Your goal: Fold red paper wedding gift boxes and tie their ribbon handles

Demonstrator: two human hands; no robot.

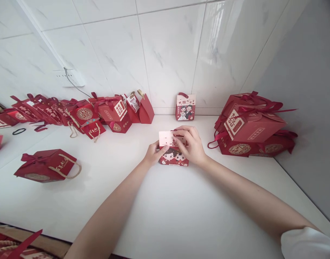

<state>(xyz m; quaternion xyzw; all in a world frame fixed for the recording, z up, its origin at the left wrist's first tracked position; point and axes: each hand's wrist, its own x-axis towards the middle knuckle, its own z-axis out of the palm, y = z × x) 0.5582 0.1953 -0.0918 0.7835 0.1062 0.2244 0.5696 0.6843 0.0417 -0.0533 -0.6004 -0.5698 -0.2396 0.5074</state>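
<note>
A small red and cream gift box (172, 158) with two cartoon faces on its front stands upright on the white table in front of me. My left hand (154, 153) grips its left side, thumb on the front. At the top right, the fingers of my right hand (191, 144) are bent over the cream upper panel, and a bit of dark red ribbon shows at the top edge beside them. Whether the right fingertips pinch the ribbon or the panel is partly hidden. Behind stands a similar gift box (185, 108) with a bridal couple and a ribbon handle.
Larger red boxes with ribbons (255, 126) are stacked at the right by the grey wall. Several red boxes (112, 109) line the tiled wall at left. A rope-handled box (47, 167) lies nearer, left. A black ring (19, 131) and a wall socket (69, 78) are farther left.
</note>
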